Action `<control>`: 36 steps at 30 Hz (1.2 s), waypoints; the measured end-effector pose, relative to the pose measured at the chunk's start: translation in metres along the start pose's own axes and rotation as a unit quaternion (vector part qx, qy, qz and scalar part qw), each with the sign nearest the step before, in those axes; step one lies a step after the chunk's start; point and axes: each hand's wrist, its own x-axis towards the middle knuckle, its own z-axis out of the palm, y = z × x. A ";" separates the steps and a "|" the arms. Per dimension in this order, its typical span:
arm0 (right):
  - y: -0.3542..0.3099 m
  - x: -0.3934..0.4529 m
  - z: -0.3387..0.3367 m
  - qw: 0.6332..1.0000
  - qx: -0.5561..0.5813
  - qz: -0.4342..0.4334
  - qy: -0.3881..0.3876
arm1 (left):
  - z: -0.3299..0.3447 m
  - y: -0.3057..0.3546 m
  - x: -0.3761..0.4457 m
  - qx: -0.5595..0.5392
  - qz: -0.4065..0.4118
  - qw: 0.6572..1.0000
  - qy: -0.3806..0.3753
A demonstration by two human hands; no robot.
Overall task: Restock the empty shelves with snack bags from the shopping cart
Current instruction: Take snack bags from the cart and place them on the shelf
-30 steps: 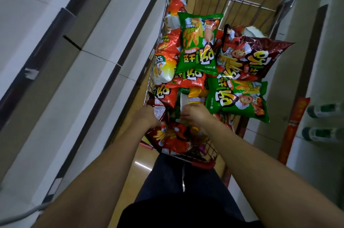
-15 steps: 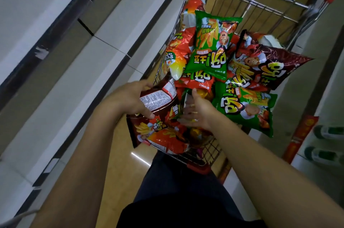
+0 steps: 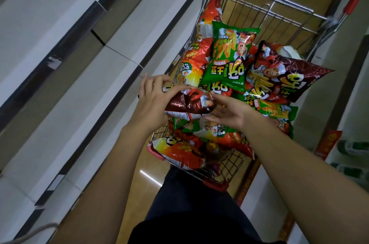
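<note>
A crinkly dark maroon snack bag (image 3: 189, 104) is held above the near left corner of the wire shopping cart with red trim (image 3: 283, 16), gripped round its left end by the left hand (image 3: 153, 100). It's touched on the right by the right hand (image 3: 229, 112), fingers straight and relaxed. Green and orange bags are heaped in the cart, and bare white shelves (image 3: 60, 30) are seen alongside on the left.
</note>
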 end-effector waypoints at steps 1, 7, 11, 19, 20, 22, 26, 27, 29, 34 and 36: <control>-0.001 -0.001 -0.001 1.000 -0.009 -0.012 -0.001 | 0.007 -0.002 -0.002 0.004 -0.002 1.000 0.016; -0.012 -0.010 -0.011 0.993 0.058 -0.097 -0.032 | 0.004 0.000 -0.007 -0.451 -0.378 0.804 0.086; -0.020 -0.015 -0.016 0.987 0.027 -0.141 -0.076 | -0.004 -0.010 -0.007 -0.753 -0.441 0.488 0.029; -0.027 -0.018 -0.028 0.990 -0.027 -0.111 -0.080 | -0.017 -0.017 0.019 -0.643 -0.341 0.685 -0.034; -0.030 -0.017 -0.028 0.988 -0.081 -0.111 -0.069 | -0.022 -0.019 0.021 -0.628 -0.321 0.706 -0.066; -0.036 -0.017 -0.022 0.973 -0.166 -0.130 -0.088 | -0.034 -0.017 0.029 -0.569 -0.271 0.762 -0.147; -0.045 -0.019 0.004 0.948 -0.238 -0.149 -0.149 | -0.042 -0.006 0.046 -0.505 -0.216 0.817 -0.175; -0.046 -0.018 0.010 0.948 -0.241 -0.159 -0.131 | -0.040 -0.004 0.047 -0.534 -0.224 0.803 -0.140; -0.050 -0.016 0.020 0.957 -0.202 -0.188 -0.084 | -0.032 -0.004 0.043 -0.595 -0.249 0.761 -0.077; -0.061 -0.017 0.029 0.965 -0.106 -0.240 -0.011 | -0.007 -0.011 0.021 -0.528 -0.200 0.787 -0.249; -0.065 -0.018 0.032 0.966 -0.099 -0.238 0.001 | 0.000 -0.013 0.019 -0.516 -0.203 0.787 -0.271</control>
